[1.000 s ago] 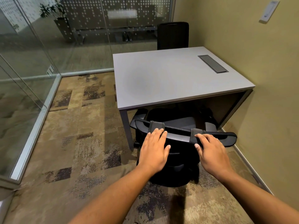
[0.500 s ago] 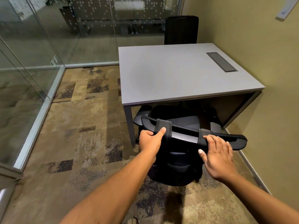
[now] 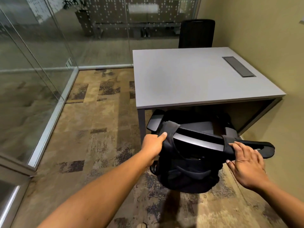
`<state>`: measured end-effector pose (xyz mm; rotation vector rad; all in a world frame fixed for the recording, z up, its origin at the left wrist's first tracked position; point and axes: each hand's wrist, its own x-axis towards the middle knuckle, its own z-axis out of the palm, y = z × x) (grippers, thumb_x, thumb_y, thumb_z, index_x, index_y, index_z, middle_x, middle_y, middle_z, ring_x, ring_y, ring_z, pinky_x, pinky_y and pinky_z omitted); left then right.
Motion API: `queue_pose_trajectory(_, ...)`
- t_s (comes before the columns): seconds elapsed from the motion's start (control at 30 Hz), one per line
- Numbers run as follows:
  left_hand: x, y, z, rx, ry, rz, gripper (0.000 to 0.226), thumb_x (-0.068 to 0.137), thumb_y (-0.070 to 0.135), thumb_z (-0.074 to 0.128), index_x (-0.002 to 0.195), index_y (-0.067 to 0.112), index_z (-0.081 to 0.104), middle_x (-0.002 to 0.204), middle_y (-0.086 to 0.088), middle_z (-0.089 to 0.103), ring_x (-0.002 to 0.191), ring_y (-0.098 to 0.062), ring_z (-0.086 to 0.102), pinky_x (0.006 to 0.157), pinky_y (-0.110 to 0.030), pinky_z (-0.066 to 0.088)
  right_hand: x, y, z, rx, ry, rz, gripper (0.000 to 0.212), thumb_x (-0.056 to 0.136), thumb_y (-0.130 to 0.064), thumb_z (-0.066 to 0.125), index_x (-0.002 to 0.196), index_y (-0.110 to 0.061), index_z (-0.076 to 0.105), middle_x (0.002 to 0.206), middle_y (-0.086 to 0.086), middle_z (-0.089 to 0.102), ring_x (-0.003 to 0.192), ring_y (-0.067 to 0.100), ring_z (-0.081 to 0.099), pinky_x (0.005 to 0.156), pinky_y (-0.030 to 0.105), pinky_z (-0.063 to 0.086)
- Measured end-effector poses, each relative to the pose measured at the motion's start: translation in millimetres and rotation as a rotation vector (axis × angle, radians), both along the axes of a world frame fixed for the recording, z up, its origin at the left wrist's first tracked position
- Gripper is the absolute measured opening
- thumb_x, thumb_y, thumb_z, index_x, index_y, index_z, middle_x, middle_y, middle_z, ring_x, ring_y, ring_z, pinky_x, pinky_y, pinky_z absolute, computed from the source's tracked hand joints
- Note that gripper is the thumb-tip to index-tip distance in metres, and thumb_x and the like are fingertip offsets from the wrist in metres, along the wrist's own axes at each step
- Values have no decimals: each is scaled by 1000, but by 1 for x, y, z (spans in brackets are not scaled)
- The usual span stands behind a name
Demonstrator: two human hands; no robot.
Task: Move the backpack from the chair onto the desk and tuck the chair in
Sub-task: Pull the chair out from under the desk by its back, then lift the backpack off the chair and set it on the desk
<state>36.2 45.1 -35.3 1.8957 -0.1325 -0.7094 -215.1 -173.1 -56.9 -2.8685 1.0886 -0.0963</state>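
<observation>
Backpack hangs soft and saggy off the chair back, left hand gripping its left strap, right hand open on the other one, so honestly the straps look like the spot to lift.

Left hand: bare forearm stretched forward from lower left, fingers curled into closed grip, thumb on top, knuckles up. Right hand: forearm entering from lower right, palm down, fingers spread and extended, fingertips touching, not gripping.
</observation>
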Motion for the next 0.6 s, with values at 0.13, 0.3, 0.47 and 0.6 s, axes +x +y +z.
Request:
queue_pose_trajectory(0.13,-4,25,-11,-90,87,171,52,89,39,65,51,18,35,57,-5,42,57,-19,44,57,-32,32,3,4,3,5,23,-13,61,87,-48,52,139,-31,25,148,2,31,137,25,22,115,48,11)
queue_pose_trajectory(0.3,-35,60,-37,-127,224,323,37,90,37,64,67,12,49,69,-11,49,67,-22,50,64,-38,45,10,23,5,13,62,15,75,84,-52,55,145,-34,16,155,0,22,142,24,16,117,48,7)
queue_pose_trajectory(0.47,-64,64,-32,-87,-23,-11,51,91,32,64,51,16,37,58,-9,34,59,-18,34,58,-36,26,22,51,19,63,4,41,85,83,-49,59,149,-34,8,161,-4,10,147,20,7,119,43,7)
queue_pose_trajectory(0.6,-78,58,-5,-13,-257,-292,60,93,37,61,45,17,30,48,-3,32,51,-21,33,53,-38,28,18,73,21,118,-94,42,84,83,-38,64,150,-30,13,161,-6,9,148,14,3,120,39,9)
